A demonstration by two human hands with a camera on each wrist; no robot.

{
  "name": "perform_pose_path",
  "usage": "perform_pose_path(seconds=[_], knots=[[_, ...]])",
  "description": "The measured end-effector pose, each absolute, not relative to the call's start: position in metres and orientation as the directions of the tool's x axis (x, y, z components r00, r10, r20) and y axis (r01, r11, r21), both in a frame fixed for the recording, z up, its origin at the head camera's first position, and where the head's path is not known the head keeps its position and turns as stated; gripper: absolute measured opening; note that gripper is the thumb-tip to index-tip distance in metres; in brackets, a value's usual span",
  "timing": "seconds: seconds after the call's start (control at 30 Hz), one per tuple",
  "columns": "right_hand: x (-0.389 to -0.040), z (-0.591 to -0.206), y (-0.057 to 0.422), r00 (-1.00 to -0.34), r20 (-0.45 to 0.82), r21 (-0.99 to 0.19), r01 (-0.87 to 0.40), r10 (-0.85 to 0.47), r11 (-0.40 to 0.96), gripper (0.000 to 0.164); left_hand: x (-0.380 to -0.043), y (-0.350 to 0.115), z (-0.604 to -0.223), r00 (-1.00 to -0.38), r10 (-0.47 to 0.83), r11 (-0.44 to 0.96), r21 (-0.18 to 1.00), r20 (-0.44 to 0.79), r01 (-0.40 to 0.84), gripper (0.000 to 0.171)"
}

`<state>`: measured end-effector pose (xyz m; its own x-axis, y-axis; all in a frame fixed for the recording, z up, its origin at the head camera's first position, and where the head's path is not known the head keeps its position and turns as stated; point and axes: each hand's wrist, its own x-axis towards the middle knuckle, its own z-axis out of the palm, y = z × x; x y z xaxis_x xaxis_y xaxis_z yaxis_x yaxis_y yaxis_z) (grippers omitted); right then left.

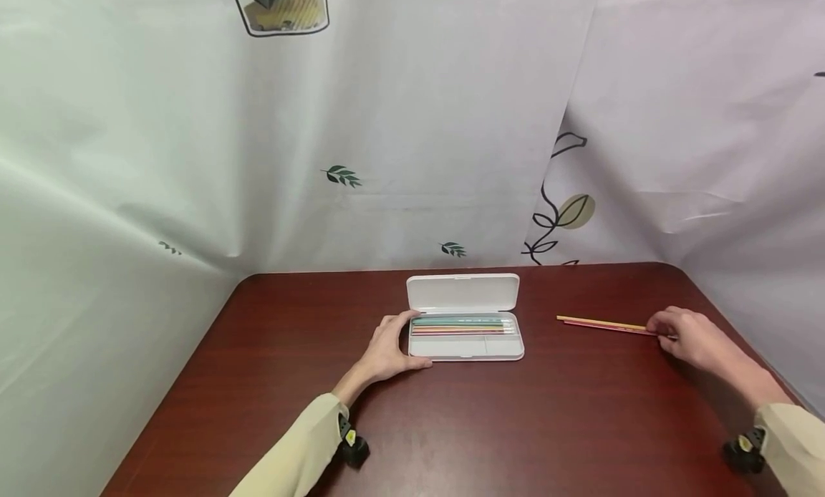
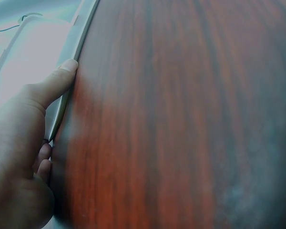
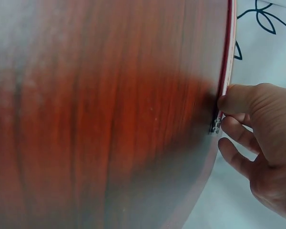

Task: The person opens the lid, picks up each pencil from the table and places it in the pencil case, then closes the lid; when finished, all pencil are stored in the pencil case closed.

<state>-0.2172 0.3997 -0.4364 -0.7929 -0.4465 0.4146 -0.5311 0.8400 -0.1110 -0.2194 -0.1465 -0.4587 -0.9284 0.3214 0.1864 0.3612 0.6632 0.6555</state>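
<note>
A white pencil case (image 1: 445, 349) lies open on the table, its lid (image 1: 462, 293) tipped up at the back. Several pencils (image 1: 459, 326) in green, yellow and red tones lie side by side in its rear compartment. My left hand (image 1: 387, 348) grips the case's left end, thumb along the front edge and fingers at the back left corner. Off to the right, a yellow pencil (image 1: 596, 321) and a red pencil (image 1: 602, 326) lie together. My right hand (image 1: 695, 337) pinches their right ends between thumb and fingers; the pencil end (image 3: 216, 126) pokes out below the thumb in the right wrist view.
The dark red wooden table (image 1: 490, 425) has rounded back corners. A pale patterned cloth (image 1: 412, 124) hangs close behind it and along both sides. Each wrist wears a black camera; the left one (image 1: 353, 447) is close over the table.
</note>
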Motion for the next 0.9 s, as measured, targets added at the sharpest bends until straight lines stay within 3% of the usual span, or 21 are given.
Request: perform_pose_path(seconds=[0.9], knots=[[-0.2157, -0.4332, 0.3946, -0.784, 0.4, -0.14, -0.565, -0.475, 0.813, 0.036, -0.2187, -0.1469, -0.4588, -0.922, 0.332, 0.669, 0.639, 0.199, 0.379, 0.089]])
